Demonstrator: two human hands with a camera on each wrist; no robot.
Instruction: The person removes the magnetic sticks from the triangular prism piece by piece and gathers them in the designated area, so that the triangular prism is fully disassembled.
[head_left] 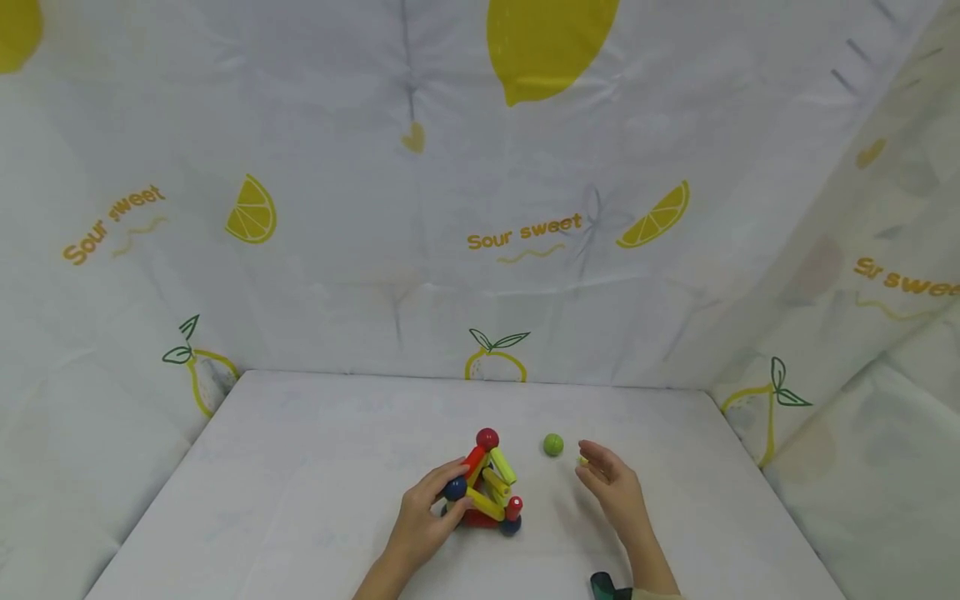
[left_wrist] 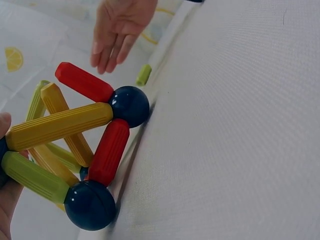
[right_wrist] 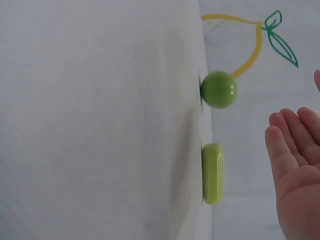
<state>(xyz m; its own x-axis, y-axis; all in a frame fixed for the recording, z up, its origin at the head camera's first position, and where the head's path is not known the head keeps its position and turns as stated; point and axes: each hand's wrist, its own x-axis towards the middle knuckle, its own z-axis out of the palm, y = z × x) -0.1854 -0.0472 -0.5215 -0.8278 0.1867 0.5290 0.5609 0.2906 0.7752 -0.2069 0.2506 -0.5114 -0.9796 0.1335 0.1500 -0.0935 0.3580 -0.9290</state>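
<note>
My left hand [head_left: 423, 517] pinches a dark blue ball [head_left: 455, 488] between thumb and fingers, at the left corner of a magnetic stick-and-ball frame [head_left: 487, 504]. Red, yellow and lime rods join blue balls low down and a red ball [head_left: 487, 438] at the top. One short red rod [left_wrist: 84, 82] juts from a blue ball [left_wrist: 129, 106] with its far end free. Off to the right, my right hand [head_left: 613, 487] hovers with fingers extended, holding nothing. Nearest to it lie a lime rod [right_wrist: 213, 174] and a green ball [right_wrist: 219, 89], both apart from the hand.
The white tabletop [head_left: 300, 467] ends at a lemon-printed curtain [head_left: 337, 250] behind and at both sides. A dark green and black object [head_left: 603, 586] shows by the right wrist at the lower edge.
</note>
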